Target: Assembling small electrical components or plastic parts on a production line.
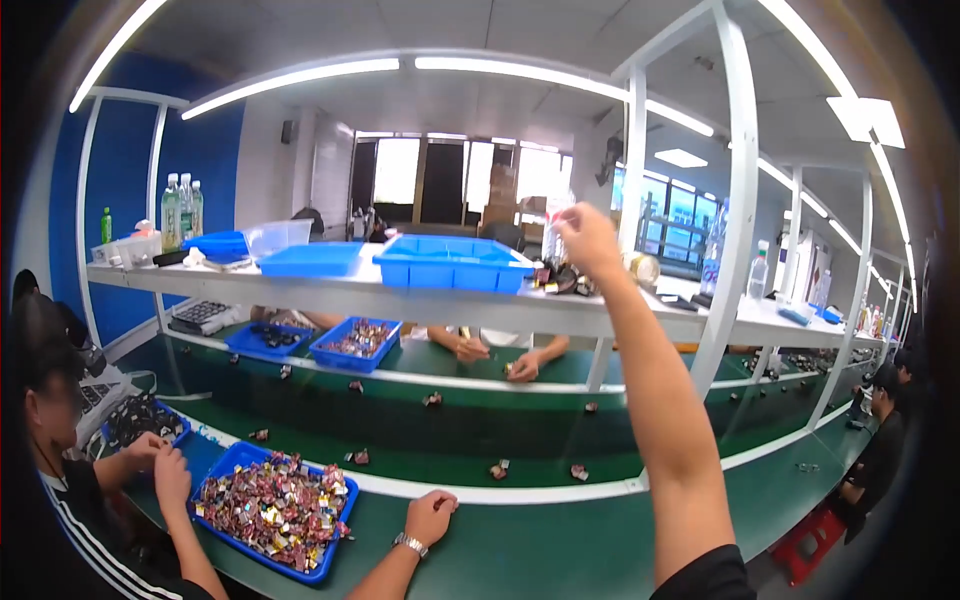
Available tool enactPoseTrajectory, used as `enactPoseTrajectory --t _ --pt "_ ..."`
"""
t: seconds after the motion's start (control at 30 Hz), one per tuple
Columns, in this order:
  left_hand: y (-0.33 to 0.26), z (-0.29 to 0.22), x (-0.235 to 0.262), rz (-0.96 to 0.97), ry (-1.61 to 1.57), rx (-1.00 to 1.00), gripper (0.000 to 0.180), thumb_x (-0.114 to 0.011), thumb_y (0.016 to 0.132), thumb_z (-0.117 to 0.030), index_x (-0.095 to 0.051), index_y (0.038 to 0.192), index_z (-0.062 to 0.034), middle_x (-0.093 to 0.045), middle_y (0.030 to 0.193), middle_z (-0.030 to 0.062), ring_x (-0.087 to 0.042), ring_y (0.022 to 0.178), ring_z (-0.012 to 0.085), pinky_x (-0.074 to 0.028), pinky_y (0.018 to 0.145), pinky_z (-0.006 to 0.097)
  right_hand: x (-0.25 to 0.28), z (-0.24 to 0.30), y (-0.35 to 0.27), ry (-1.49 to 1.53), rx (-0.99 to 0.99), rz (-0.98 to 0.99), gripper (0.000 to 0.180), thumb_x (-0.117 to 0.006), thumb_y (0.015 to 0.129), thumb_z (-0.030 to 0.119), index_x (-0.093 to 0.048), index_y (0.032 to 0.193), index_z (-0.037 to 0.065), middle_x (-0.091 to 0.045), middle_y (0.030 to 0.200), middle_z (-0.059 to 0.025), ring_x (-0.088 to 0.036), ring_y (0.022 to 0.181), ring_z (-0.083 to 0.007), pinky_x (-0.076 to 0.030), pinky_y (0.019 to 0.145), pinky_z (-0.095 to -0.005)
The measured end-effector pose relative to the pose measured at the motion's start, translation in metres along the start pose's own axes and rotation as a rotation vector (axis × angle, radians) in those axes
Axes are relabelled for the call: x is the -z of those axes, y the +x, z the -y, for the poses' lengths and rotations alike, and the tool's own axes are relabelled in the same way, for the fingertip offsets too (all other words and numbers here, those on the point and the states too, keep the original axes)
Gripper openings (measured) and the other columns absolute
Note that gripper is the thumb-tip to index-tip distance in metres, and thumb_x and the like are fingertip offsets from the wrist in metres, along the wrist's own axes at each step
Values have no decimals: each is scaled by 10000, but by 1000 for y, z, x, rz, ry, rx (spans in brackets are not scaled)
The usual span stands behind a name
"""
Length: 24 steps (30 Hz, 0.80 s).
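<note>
Green table (560, 545), blue parts-filled tray (336, 552) left of hands (428, 520)

Small reddish item (553, 217): pinched at the fingertips of the raised right hand (590, 240), above shelf level; mostly covered by the fingers, exact kind not determinable. Rectangular blue plastic tray (334, 552): flat on the green worktop (560, 530), set at a slant, left of the left hand (430, 520) and apart from it. Small components (270, 505): dark red, silver and yellow, loose, unsorted, heaped across the tray, some at its rim.
</note>
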<state>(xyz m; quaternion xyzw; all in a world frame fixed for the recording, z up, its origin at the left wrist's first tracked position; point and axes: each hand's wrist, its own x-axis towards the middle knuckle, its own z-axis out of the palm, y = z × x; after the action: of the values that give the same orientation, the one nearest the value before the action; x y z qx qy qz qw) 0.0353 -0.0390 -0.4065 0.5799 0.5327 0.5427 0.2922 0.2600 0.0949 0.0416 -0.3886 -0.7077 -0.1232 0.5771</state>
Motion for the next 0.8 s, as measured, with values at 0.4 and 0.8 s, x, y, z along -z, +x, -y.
enactPoseTrajectory --t 0.4,0.8 --pt "9 -11 -4 33 1 0 138 -571 915 -47 -685 940 26 -729 846 91 -694 795 140 -555 761 278 -51 -117 -411 59 -514 508 317 -775 771 198 -641 975 -4 -667 943 -158 -645 819 -281 -524 758 -390" --pt "-1 -15 2 -10 -85 72 174 -571 935 -109 -680 1003 9 -729 879 102 -687 773 152 -550 723 279 -96 -70 -389 267 -769 571 653 -823 682 141 -508 1237 3 -652 1103 -136 -589 1075 -269 -481 902 -401"
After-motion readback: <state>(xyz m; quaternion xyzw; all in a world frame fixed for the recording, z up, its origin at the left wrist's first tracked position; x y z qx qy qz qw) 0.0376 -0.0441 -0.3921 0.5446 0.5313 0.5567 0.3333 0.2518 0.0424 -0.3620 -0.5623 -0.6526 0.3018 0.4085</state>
